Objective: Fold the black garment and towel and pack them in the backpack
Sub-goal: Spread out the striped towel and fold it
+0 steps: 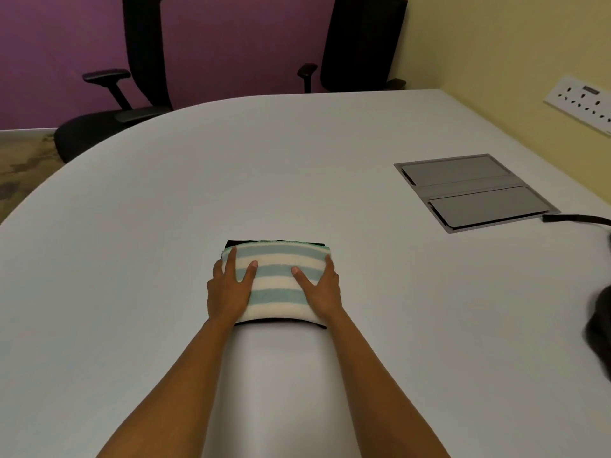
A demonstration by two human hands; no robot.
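While the folded striped towel (276,282) is lying squarely on top of the folded black garment (230,244) (only thin dark edges are peeking out at the far and near sides), both hands are resting on the stack near the middle of the pale table (297,160). The left hand (228,289) is lying along the towel's left edge and the right hand (322,289) along its right edge. Each thumb is lying flat on the stripes, spread wide from fingers that are running straight and close together along the sides. A dark backpack (600,328) is sitting well apart at the table's right edge, partly cut off, its strap (578,219) trailing beside a grey flap panel (472,191).
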